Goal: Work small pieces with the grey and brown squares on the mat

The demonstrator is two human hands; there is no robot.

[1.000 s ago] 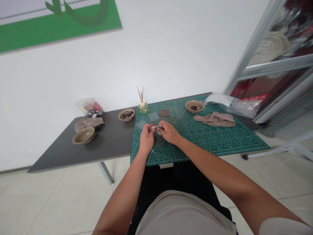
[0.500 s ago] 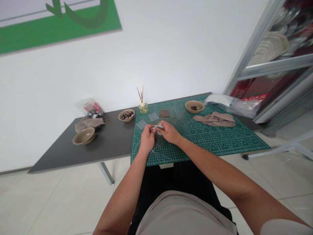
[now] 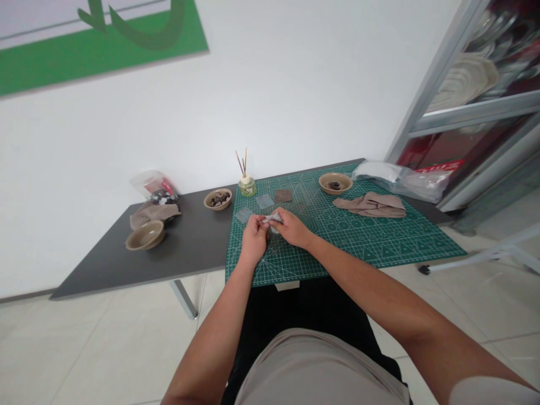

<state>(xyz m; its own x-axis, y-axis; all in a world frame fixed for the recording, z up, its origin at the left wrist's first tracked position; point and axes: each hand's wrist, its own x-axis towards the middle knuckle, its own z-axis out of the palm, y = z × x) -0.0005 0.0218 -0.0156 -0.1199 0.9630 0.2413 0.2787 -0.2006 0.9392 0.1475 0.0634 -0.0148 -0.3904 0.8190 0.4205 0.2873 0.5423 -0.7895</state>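
Above the near left part of the green cutting mat (image 3: 337, 242), my left hand (image 3: 253, 236) and my right hand (image 3: 291, 228) meet. Both pinch a small piece of light grey cloth (image 3: 276, 216), gathered and folded between the fingertips. Fingers hide much of it, and I cannot make out whether anything is inside. Just beyond the hands lie two thin grey-blue squares, one square (image 3: 243, 214) by my left fingers and another square (image 3: 265, 201) farther back. Beside the latter is a brown square (image 3: 283, 195).
A bowl of dark lumps (image 3: 217, 198) and a reed diffuser (image 3: 247, 183) stand at the back. Right of them are another bowl (image 3: 336, 183), a crumpled brown cloth (image 3: 373, 205) and a plastic bag (image 3: 405, 179). Leftward are a bowl (image 3: 145, 236), a cloth (image 3: 154, 212) and a clear tub (image 3: 155, 183).
The light grey cloth has turned slightly in my fingers and more of it shows beside my right thumb. Both hands stay in nearly the same place.
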